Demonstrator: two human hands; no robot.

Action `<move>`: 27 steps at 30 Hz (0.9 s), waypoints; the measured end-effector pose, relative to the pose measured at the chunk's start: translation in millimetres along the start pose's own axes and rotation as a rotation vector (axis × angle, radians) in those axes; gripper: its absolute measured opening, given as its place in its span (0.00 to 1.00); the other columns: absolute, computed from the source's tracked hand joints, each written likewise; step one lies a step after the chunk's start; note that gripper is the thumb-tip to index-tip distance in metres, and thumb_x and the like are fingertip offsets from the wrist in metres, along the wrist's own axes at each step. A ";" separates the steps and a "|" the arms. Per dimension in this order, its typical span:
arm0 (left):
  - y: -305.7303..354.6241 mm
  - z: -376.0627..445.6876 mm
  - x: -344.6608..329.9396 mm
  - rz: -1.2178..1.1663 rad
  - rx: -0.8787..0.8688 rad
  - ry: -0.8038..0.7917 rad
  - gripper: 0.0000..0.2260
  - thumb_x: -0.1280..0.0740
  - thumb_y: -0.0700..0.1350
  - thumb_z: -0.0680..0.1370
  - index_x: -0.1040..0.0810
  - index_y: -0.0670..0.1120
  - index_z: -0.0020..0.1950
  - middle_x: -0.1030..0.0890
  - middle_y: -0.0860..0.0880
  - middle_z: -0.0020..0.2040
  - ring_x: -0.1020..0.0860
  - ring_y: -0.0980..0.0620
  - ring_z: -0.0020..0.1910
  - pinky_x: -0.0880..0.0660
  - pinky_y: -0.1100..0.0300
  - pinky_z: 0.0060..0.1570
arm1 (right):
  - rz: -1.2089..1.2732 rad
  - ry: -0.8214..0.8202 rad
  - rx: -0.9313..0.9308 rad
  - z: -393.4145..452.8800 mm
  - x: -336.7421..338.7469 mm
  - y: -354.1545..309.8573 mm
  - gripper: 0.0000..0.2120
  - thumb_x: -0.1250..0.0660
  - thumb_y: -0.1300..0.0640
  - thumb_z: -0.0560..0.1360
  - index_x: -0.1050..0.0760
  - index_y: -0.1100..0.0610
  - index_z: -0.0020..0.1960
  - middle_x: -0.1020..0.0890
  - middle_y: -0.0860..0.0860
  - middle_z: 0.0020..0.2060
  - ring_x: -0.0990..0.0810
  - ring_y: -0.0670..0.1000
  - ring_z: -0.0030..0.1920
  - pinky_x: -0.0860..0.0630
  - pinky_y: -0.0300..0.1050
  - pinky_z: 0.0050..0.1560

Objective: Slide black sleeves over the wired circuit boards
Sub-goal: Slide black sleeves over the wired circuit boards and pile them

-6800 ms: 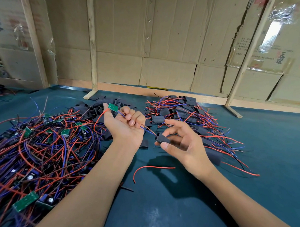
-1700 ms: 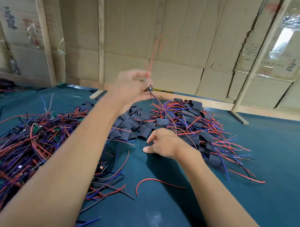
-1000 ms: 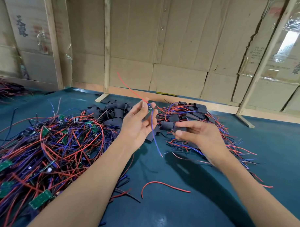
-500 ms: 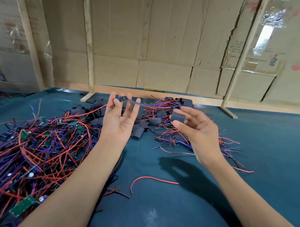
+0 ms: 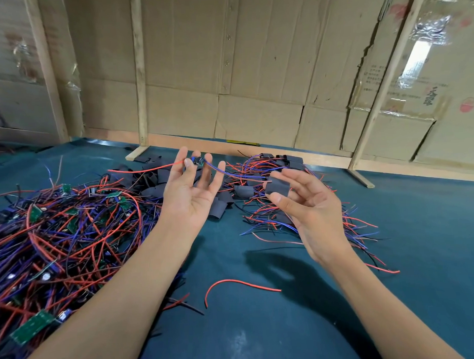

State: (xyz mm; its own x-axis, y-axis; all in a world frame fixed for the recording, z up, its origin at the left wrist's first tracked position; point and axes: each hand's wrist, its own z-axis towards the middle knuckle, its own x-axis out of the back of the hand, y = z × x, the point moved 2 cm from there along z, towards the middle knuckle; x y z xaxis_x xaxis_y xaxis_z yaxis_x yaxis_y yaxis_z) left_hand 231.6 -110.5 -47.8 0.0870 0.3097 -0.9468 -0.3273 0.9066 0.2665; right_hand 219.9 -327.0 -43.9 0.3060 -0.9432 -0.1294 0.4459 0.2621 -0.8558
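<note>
Head view, one moment. Left hand (image 5: 189,193) raised palm-up above the surface (image 5: 262,326), its grip a fingertip pinch on a small circuit board (image 5: 198,161); the other fingers are spread and straight. A red wire (image 5: 147,170) runs off the board toward 9 o'clock, and blue wires (image 5: 238,176) trail toward 3 o'clock, reaching the right hand. Right hand (image 5: 303,201), just beside the left at 3 o'clock, pinches one flattened black sleeve (image 5: 277,186) between thumb and fingers; the blue wire ends appear to meet the sleeve's near edge, though whether they have entered it cannot be told. Judged stage: sleeve and board in hand and lined up, wires about to be threaded, sleeve not yet over the board. Progress overall, as a judgement from how things lie: a big tangle of bare boards and wires (image 5: 52,239) at 9 o'clock of the hands looks like the unsleeved stock, and it is large. A heap of loose sleeves (image 5: 226,201) lies beyond and between the hands at 12 o'clock. A smaller bundle of wires with black sleeves on them (image 5: 281,161) sits at 1 to 3 o'clock, probably the finished pile. The finished pile looks the smaller, so most of the job seems left. One stray red wire (image 5: 239,284) lies alone on the surface at 6 o'clock.
</note>
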 end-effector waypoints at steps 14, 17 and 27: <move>0.0 3.5 5.4 0.000 -0.002 0.047 0.11 0.35 0.36 0.81 0.21 0.46 0.61 0.20 0.45 0.52 0.19 0.43 0.50 0.19 0.46 0.45 | 0.151 -0.044 -0.045 -2.3 -5.8 -4.7 0.31 0.15 0.51 0.59 0.19 0.57 0.59 0.17 0.60 0.61 0.45 0.58 0.39 0.38 0.78 0.67; -0.4 3.4 5.5 0.007 0.003 0.043 0.11 0.35 0.36 0.81 0.21 0.46 0.61 0.20 0.45 0.52 0.18 0.43 0.48 0.19 0.46 0.45 | 0.146 -0.043 -0.044 -2.9 -4.6 -4.3 0.30 0.15 0.51 0.60 0.19 0.57 0.59 0.17 0.59 0.61 0.45 0.58 0.39 0.38 0.79 0.66; -2.3 0.7 2.7 0.153 -0.044 0.007 0.11 0.35 0.35 0.81 0.19 0.46 0.59 0.19 0.48 0.48 0.18 0.45 0.48 0.19 0.47 0.45 | 0.178 -0.007 -0.050 -2.3 -1.5 0.9 0.19 0.22 0.63 0.66 0.18 0.60 0.56 0.15 0.59 0.56 0.24 0.60 0.49 0.19 0.54 0.56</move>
State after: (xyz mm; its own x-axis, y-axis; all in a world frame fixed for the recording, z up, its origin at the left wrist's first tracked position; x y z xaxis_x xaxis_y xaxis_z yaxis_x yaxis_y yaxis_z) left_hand 233.2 -111.5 -50.9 0.0261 0.4413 -0.8970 -0.3773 0.8352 0.4000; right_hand 217.9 -325.8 -45.6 0.3827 -0.8811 -0.2779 0.3413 0.4143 -0.8437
